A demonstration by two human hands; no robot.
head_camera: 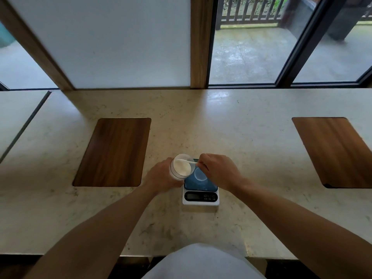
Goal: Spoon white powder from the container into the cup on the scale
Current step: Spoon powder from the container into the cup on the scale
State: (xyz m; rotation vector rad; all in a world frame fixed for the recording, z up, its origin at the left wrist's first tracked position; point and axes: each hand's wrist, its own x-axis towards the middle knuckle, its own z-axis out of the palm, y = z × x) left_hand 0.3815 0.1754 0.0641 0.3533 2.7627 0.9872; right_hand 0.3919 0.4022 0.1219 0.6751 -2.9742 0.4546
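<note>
A clear round container (182, 167) of white powder is tilted toward the right, gripped from the left by my left hand (161, 178). My right hand (218, 171) pinches the handle of a white spoon (186, 161) whose bowl lies inside the container's mouth. Just right of the container, a small clear cup (200, 174) stands on the blue plate of a white digital scale (200, 196). My right hand hovers over the cup's right side and hides part of the scale plate.
The scale sits on a pale stone counter (251, 137) near its front edge. A wooden inset panel (113, 152) lies to the left, another (334, 152) at far right. Windows and a wooden post rise behind the counter.
</note>
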